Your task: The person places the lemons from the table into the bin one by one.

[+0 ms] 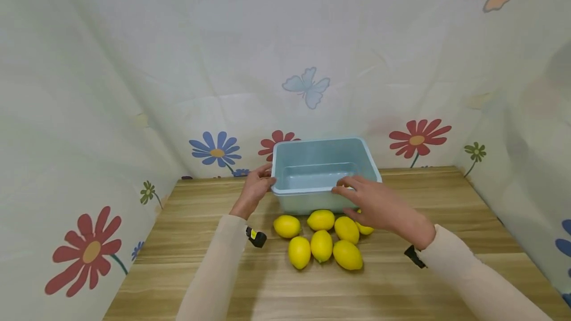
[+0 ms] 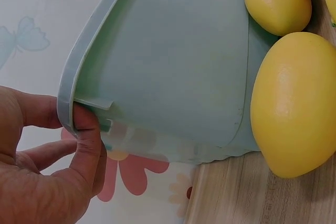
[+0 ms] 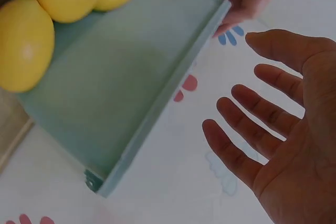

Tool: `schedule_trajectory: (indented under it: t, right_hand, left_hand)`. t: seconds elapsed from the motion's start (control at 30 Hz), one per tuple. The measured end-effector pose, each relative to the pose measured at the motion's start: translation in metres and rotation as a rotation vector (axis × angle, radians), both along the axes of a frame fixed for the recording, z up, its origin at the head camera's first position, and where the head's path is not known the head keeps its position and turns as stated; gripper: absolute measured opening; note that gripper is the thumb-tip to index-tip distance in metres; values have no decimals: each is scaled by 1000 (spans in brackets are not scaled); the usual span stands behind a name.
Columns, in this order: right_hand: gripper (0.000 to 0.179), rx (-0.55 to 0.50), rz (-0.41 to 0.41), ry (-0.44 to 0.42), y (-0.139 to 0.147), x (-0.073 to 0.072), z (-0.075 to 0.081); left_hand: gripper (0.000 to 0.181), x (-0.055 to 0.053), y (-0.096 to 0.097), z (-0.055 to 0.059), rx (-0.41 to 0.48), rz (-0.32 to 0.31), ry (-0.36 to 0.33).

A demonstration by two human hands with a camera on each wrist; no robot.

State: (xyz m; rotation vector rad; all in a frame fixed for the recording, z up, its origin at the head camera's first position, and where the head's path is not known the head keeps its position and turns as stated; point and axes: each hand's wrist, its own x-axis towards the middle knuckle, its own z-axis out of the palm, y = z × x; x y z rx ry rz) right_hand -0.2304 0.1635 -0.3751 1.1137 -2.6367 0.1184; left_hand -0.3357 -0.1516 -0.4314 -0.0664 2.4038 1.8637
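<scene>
A light blue-green plastic bin [image 1: 308, 203] stands upright at the far side of the wooden table, and no contents show inside it. My left hand [image 1: 255, 189] pinches its rim near the front left corner; the left wrist view shows thumb and fingers on either side of the rim [image 2: 67, 85]. Over the bin's front right part hovers my right hand [image 1: 379, 204], its fingers spread and holding nothing; a gap from the rim shows in the right wrist view. Several yellow lemons [image 1: 321, 245] lie in front of the bin. One lemon [image 1: 366, 229] is partly hidden by the right hand.
The wooden tabletop [image 1: 401, 286] extends to both sides and toward me. A pale curtain [image 1: 232, 73] printed with flowers and butterflies hangs close behind the bin and along both sides. A black wrist camera [image 1: 256, 238] sits on the left wrist.
</scene>
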Motion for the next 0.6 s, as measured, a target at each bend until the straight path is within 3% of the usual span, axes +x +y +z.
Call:
schedule_trajectory:
  t: [0.33,0.6]
  right_hand:
    - [48,16,64,-15,-4,12,-34]
    - [49,96,66,-130,-3,23,-58]
  left_hand:
    - [52,0,0,1,1,-2,-3]
    - [53,0,0,2,-5,-4,-3]
